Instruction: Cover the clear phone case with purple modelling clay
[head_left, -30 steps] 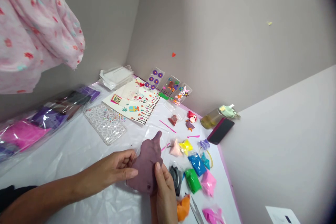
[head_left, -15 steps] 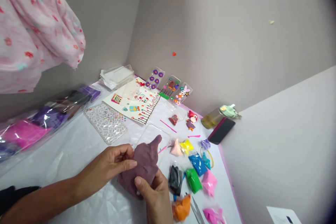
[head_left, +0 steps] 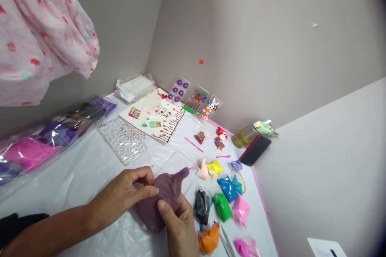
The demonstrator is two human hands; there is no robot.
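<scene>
The lump of mauve clay is held over the white table cover, and it has tipped since a second ago: its narrow end then pointed upward and now points to the right, while its broad end has swung down to the left. The right hand has shifted too, its thumb now lying across the front of the lump instead of along its right edge; the left hand is in nearly the same place. Both hands grasp the clay, the left pinching its left edge between bent fingers and a thumb laid flat, the right supporting it from below and the right with its fingers partly hidden behind. The clay looks soft and flattened, lightly creased, with a wide body tapering to a bluish-purple tip. Behind that tip lies a clear plastic case. To the right are wrapped packets, among them a black packet, a green packet and an orange packet near the scissors. Farther off lie a clear patterned sheet, a decorated paper and a phone leaning against a jar.
</scene>
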